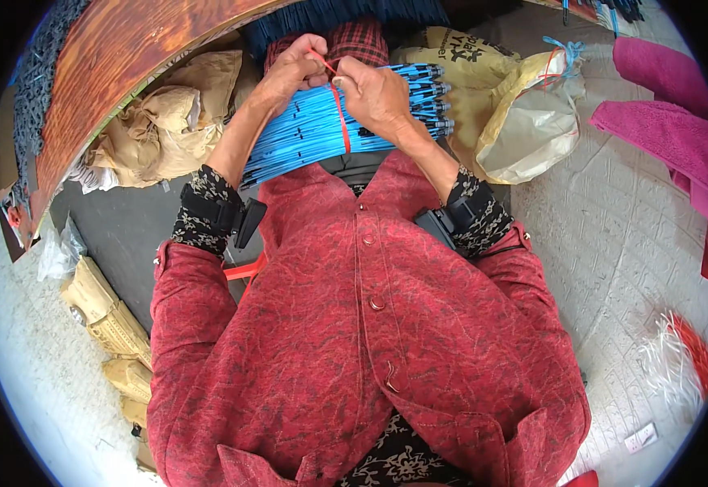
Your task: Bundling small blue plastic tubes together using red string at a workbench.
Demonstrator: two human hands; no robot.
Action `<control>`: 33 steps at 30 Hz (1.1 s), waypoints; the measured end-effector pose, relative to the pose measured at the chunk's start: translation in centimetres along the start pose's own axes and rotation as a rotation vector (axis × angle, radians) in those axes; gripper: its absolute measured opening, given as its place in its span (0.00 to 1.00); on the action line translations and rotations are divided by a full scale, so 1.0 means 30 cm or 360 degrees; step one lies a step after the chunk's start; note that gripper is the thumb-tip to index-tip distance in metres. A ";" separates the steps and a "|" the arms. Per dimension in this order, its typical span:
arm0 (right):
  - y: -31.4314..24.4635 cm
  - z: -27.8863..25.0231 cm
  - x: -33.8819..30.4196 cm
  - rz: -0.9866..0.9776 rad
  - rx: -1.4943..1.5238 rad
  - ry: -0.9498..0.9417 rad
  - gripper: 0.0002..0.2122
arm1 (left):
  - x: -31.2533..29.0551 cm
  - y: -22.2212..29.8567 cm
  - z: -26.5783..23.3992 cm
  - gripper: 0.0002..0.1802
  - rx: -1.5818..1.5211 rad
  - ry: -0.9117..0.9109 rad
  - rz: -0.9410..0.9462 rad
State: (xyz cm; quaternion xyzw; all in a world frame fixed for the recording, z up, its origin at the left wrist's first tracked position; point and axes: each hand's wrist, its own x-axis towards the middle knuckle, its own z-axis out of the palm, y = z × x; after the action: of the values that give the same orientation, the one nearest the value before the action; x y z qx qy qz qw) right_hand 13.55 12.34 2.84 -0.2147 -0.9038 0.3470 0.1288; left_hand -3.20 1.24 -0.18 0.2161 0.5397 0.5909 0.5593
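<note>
- Left hand and right hand each pinch the red tie.
- Blue bundle lies beneath, long axis left-to-right, crosswise to the tie; right hand nearer.

blue bundle: partly hidden | wooden board: cut off, top | magenta cloth: cut off, right

Dark printed lettering, large, slanted, partly lost in folds, on the yellowish sack beyond the right hand. Small white card on floor, lower right: faint marks, too small to read.
</note>
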 end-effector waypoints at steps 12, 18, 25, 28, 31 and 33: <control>0.040 -0.006 0.045 0.0067 0.0133 -0.0203 0.09 | -0.002 0.042 0.112 0.04 0.0101 0.0128 0.0481; 0.029 -0.011 0.054 0.0104 0.0159 -0.0267 0.08 | -0.002 0.031 0.096 0.12 0.0217 0.0327 0.0493; 0.050 -0.009 0.053 0.0097 0.0208 -0.0255 0.09 | -0.134 0.069 0.075 0.21 0.1042 0.0359 0.0018; 0.058 0.001 0.056 0.0095 0.0242 -0.0264 0.08 | -0.147 0.049 0.105 0.18 0.1261 0.0395 0.0118; 0.046 -0.002 0.049 0.0102 0.0192 -0.0268 0.08 | -0.144 0.031 0.128 0.15 0.1033 0.0547 0.0158; 0.044 -0.005 0.048 0.0115 0.0189 -0.0256 0.08 | -0.140 0.028 0.132 0.14 0.0926 0.0594 0.0143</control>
State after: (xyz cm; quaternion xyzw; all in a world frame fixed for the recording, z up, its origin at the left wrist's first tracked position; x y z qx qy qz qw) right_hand 12.74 14.00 2.16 -0.2107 -0.8808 0.4204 0.0558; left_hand 1.01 -0.78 3.32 0.2783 0.7685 0.4655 0.3394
